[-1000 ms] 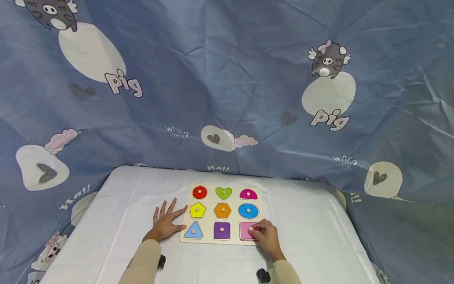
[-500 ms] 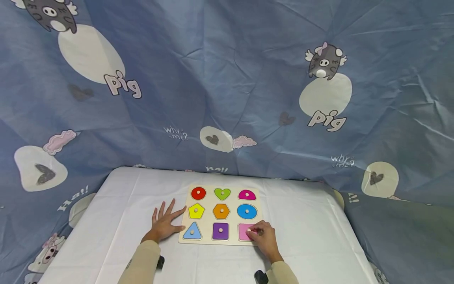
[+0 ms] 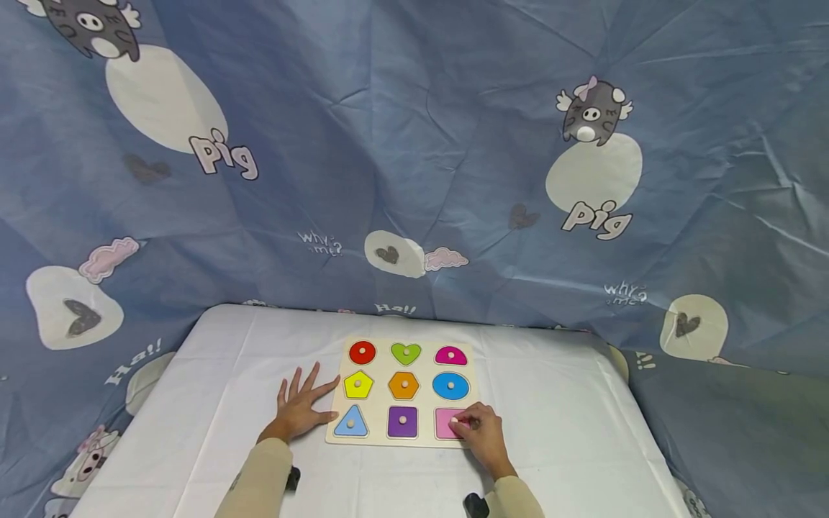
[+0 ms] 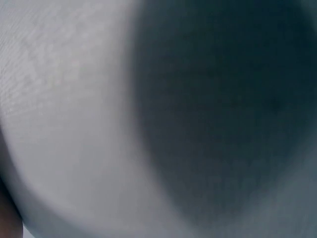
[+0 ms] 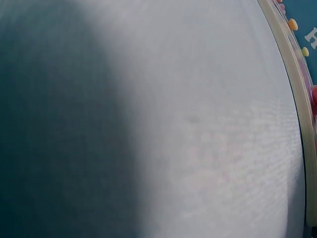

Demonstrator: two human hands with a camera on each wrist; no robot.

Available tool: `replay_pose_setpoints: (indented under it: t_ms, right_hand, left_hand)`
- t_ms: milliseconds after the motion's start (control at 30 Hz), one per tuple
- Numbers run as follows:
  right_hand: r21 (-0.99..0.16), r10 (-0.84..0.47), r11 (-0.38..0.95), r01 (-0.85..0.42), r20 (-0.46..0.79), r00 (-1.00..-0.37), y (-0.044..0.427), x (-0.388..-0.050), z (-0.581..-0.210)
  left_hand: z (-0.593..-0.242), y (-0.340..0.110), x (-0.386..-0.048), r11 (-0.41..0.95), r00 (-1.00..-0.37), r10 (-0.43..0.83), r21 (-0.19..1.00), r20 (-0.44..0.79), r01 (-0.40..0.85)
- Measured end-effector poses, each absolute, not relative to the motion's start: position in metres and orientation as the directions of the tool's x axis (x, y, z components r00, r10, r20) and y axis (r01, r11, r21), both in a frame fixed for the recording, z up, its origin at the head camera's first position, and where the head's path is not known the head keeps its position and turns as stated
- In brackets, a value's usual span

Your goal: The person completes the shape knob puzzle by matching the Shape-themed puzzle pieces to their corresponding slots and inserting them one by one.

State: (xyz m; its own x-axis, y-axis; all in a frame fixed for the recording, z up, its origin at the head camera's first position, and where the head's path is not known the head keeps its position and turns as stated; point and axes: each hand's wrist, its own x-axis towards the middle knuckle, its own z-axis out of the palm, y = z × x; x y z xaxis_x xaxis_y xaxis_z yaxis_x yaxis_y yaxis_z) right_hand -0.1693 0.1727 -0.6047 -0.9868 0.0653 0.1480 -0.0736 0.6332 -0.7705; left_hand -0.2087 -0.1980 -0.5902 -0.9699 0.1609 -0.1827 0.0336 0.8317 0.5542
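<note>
On the white-covered table lies a wooden knob puzzle board (image 3: 378,406), its coloured pieces set in three rows. My right hand (image 3: 486,435) pinches the knob of the pink rectangular piece (image 3: 442,426), which sits in the front right recess; the fingers cover its right part. Left of it are a purple square (image 3: 395,429) and a light blue triangle (image 3: 346,431). Fingers spread, my left hand (image 3: 296,412) touches the board's left edge with thumb and index finger. In the right wrist view, the board's edge (image 5: 292,69) shows at the right.
Other pieces on the board include a red circle (image 3: 356,356), a green heart (image 3: 398,350), a yellow pentagon (image 3: 350,388) and a blue oval (image 3: 440,388). White cloth (image 3: 557,410) covers the table. A blue printed curtain (image 3: 414,144) hangs behind.
A second ago the pink piece stood slightly raised at its recess; it has since dropped in flat under my right hand. The left hand stays put. The head view shifted slightly.
</note>
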Motion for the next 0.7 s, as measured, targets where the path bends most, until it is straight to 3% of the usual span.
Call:
replay_pose_setpoints:
  t_ms: [500,700]
  right_hand:
    - [-0.770,0.021,0.627,-0.116,0.166,-0.986,0.168,-0.181,-0.607]
    - [-0.816,-0.020,0.574,-0.066,0.066,-0.998,0.176,-0.187,-0.599]
  left_hand:
    - [-0.593,-0.211,-0.213,0.862,-0.956,0.191,0.504,-0.221,0.056]
    - [-0.585,-0.206,-0.209,0.887,-0.962,0.188,0.455,-0.198,0.080]
